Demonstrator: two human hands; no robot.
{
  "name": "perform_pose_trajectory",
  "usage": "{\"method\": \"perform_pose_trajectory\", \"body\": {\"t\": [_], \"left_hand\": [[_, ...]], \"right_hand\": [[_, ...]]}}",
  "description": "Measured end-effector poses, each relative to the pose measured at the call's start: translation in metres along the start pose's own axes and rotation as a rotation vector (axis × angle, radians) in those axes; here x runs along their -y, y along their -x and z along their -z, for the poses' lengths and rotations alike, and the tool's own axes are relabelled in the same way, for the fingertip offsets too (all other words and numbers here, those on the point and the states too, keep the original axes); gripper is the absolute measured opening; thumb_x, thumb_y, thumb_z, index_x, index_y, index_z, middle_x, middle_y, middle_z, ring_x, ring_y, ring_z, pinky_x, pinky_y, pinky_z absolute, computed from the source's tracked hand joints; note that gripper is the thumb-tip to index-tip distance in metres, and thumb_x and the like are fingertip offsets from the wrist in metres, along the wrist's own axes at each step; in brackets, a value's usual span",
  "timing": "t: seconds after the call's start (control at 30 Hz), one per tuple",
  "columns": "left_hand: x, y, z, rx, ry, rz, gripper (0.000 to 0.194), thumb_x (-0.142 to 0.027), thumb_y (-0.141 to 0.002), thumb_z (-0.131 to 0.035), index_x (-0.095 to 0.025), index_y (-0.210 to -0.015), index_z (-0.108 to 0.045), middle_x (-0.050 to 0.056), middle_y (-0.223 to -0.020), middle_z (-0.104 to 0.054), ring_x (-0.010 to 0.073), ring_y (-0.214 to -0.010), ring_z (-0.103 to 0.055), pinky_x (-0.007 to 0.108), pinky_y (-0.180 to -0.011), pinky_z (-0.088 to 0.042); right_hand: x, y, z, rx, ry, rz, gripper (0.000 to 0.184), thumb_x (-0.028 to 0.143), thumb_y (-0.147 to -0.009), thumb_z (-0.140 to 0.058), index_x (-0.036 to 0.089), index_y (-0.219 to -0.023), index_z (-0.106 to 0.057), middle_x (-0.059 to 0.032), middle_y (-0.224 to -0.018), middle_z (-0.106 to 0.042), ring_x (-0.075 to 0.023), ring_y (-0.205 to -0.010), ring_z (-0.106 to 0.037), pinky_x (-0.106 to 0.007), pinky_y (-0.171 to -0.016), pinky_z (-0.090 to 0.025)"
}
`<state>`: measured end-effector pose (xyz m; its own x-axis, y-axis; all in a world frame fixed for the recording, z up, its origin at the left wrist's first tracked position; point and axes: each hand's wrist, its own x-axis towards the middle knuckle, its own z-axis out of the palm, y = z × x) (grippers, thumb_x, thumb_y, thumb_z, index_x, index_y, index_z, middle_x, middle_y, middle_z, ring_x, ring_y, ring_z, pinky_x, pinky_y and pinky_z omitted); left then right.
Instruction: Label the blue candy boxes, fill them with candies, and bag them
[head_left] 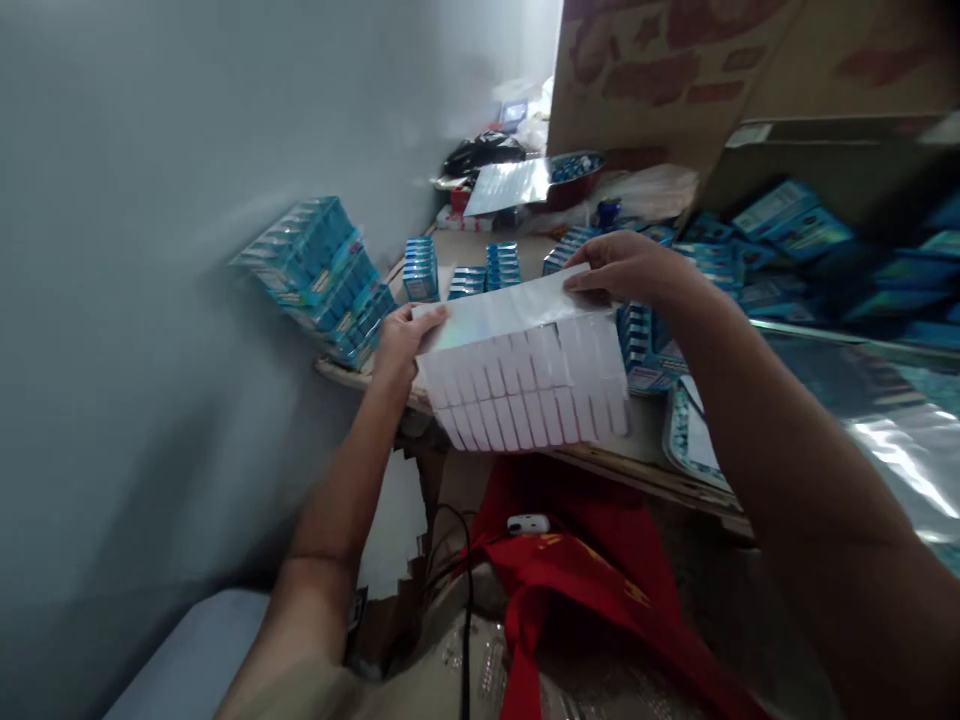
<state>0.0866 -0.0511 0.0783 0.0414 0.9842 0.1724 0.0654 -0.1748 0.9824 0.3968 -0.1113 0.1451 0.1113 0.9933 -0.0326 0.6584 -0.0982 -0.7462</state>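
Nearest, a red cloth with yellow marks lies below a white label sheet, which is over the near edge of the table. The left hand is closed in a pinch on the sheet's left edge, while the right hand pinches its far right corner, thumb and fingers nearly together. Beyond are blue packs, then a red bowl farther back.
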Motion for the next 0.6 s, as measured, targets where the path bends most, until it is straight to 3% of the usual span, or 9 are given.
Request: {"method": "perform_pose_trajectory", "body": {"t": [0.1,0.17,0.23,0.33,0.43,0.5,0.6], "left_hand": [[0.04,-0.017,-0.058,0.018,-0.011,0.024,0.026,-0.029,-0.074,-0.09,-0.019,-0.078,-0.066,-0.003,-0.071,-0.065,0.0121,-0.065,-0.055,0.023,-0.062,-0.044],[0.062,-0.016,-0.084,-0.003,-0.088,-0.015,0.023,-0.024,-0.078,-0.087,-0.019,-0.075,-0.065,-0.004,-0.07,-0.062,0.012,-0.066,-0.052,0.022,-0.064,-0.039],[0.076,-0.013,-0.097,-0.027,-0.157,-0.035,0.026,-0.021,-0.08,-0.086,-0.019,-0.072,-0.062,-0.005,-0.068,-0.058,0.0121,-0.067,-0.049,0.023,-0.065,-0.036],[0.087,-0.01,-0.1,-0.03,-0.149,-0.01,0.027,-0.024,-0.086,-0.084,-0.019,-0.073,-0.061,-0.005,-0.07,-0.057,0.0123,-0.069,-0.049,0.022,-0.066,-0.037],[0.091,-0.009,-0.091,0.049,-0.002,0.16,0.023,-0.027,-0.092,-0.08,-0.018,-0.077,-0.064,-0.004,-0.072,-0.061,0.0122,-0.068,-0.052,0.022,-0.066,-0.041],[0.091,-0.008,-0.082,0.129,0.142,0.358,0.02,-0.028,-0.092,-0.08,-0.017,-0.082,-0.067,-0.002,-0.074,-0.066,0.0125,-0.067,-0.056,0.022,-0.068,-0.047],[0.086,-0.005,-0.068,0.21,0.284,0.569,0.02,-0.029,-0.085,-0.087,-0.016,-0.093,-0.074,0.0,-0.08,-0.074,0.0145,-0.07,-0.065,0.026,-0.074,-0.056]], "right_hand": [[-0.014,-0.014,0.003,-0.238,0.439,-0.024,0.018,0.002,-0.082,-0.08,0.015,-0.092,-0.073,-0.0121,-0.094,-0.071,-0.0254,-0.095,-0.065,-0.043,-0.091,-0.05],[-0.019,-0.017,-0.014,-0.346,0.54,0.009,0.02,0.002,-0.087,-0.075,0.013,-0.104,-0.074,-0.0207,-0.12,-0.07,-0.0339,-0.12,-0.06,-0.051,-0.104,-0.048],[-0.023,-0.016,-0.044,-0.353,0.547,0.083,0.022,0.01,-0.098,-0.068,0.013,-0.119,-0.074,-0.0218,-0.134,-0.066,-0.0348,-0.13,-0.056,-0.051,-0.11,-0.047],[-0.032,-0.012,-0.099,-0.255,0.517,0.183,0.025,0.021,-0.104,-0.066,0.016,-0.128,-0.074,-0.0176,-0.132,-0.068,-0.0311,-0.125,-0.061,-0.044,-0.108,-0.05],[-0.056,-0.01,-0.135,-0.211,0.412,0.167,0.025,0.024,-0.106,-0.063,0.016,-0.126,-0.076,-0.0181,-0.124,-0.069,-0.032,-0.118,-0.064,-0.046,-0.106,-0.052],[-0.074,-0.012,-0.14,-0.223,0.276,0.111,0.024,0.026,-0.104,-0.064,0.017,-0.122,-0.077,-0.0166,-0.123,-0.069,-0.0294,-0.11,-0.067,-0.043,-0.101,-0.054],[-0.088,-0.019,-0.128,-0.211,0.104,0.096,0.017,0.025,-0.096,-0.069,0.02,-0.108,-0.08,-0.0103,-0.111,-0.072,-0.0234,-0.092,-0.067,-0.038,-0.088,-0.055]]}}
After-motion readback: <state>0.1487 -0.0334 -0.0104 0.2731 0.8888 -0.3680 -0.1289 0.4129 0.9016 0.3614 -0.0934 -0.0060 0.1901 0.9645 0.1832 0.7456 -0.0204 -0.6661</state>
